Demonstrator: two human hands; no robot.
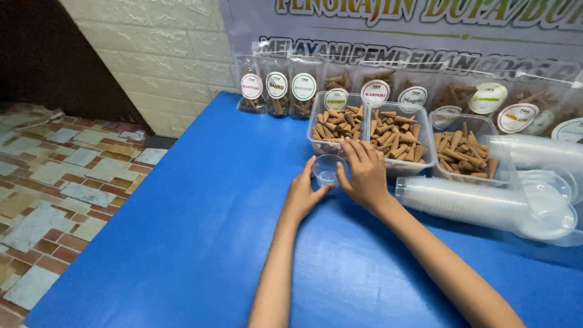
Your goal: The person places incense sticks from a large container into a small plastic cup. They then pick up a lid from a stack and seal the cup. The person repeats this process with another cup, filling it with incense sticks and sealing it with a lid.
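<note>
A small clear plastic cup [328,169] stands upright on the blue table [200,231], and it looks empty. My left hand [303,193] cups its left side with thumb and fingers touching the wall. My right hand [364,173] holds its right side, fingers spread and reaching toward the clear tubs behind. Those tubs hold brown cone-shaped incense: a left tub [337,125], a middle tub [398,138] and a right tub [464,152].
Stacks of clear cups in plastic sleeves [473,203] lie on their sides at the right. Clear pouches of cones with round labels [276,91] lean against a printed banner at the back. A tiled floor [67,176] lies past the table's left edge.
</note>
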